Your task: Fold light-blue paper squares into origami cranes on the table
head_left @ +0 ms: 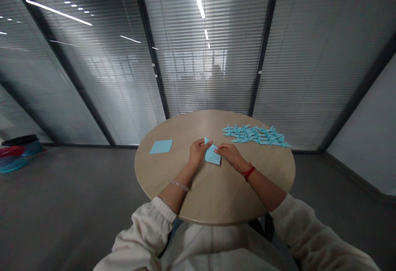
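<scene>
Pinching a part-folded blue paper piece (213, 156), both hands meet near the middle of the round bench (216, 199).

- Left hand (198, 150): fingers closed on the piece's upper left corner, which stands lifted off the wood.
- Right hand (228, 152): fingertips pinched on the piece's right edge, wrist low over the bench.
- The lower part of the piece appears to lie flat on the surface. Crease detail is too small to read.

Risks, as judged:
- Thin paper held at two points. If the hands pull apart unevenly, the layers could slide and the crease would set crooked.
- The bench top looks smooth. Pressure from one side only could skate the piece toward the near edge.
- A hard pinch at the raised corner could crumple or tear the tip.

Around it:
- A flat blue sheet (161, 146) lies alone toward the left edge, well apart from both hands. A draught or a sleeve could send it off the bench.
- A cluster of folded blue cranes (256, 135) sits along the far right edge, near the right forearm. A wide elbow swing could scatter them or knock some over the rim.
</scene>
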Motion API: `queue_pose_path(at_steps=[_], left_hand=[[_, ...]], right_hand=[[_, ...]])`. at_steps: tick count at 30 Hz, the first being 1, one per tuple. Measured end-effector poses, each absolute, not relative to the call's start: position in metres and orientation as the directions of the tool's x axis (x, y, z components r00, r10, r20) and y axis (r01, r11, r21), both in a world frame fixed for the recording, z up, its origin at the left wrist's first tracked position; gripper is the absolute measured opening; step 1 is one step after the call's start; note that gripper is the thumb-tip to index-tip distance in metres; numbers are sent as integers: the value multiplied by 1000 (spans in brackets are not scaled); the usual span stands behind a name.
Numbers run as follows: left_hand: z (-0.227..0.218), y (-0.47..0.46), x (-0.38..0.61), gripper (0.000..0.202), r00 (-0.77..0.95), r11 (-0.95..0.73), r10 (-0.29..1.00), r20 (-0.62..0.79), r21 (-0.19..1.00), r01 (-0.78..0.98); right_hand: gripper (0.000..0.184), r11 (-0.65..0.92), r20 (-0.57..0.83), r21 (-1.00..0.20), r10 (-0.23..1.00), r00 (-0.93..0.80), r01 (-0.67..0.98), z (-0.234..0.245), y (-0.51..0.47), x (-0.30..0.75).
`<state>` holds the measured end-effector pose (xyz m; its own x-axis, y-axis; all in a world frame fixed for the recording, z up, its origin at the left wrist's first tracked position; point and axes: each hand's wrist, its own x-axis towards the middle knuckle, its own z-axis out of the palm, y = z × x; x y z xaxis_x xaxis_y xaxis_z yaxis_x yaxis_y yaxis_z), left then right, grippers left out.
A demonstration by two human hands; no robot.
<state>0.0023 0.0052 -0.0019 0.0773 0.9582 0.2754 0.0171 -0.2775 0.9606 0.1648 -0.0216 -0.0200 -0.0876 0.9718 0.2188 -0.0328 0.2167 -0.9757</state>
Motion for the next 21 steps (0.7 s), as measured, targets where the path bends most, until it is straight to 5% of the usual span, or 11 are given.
queue_pose_path(at_steps=[11, 21], left_hand=[[-1, 5, 1, 39, -8, -313, 948, 317, 940, 139], [2, 1, 2, 39, 60, -266, 963, 262, 962, 55]], right_hand=[[43, 181, 188, -982, 970, -157, -54, -18, -23, 163], [34, 203, 184, -978, 955, -232, 59, -18, -27, 164]])
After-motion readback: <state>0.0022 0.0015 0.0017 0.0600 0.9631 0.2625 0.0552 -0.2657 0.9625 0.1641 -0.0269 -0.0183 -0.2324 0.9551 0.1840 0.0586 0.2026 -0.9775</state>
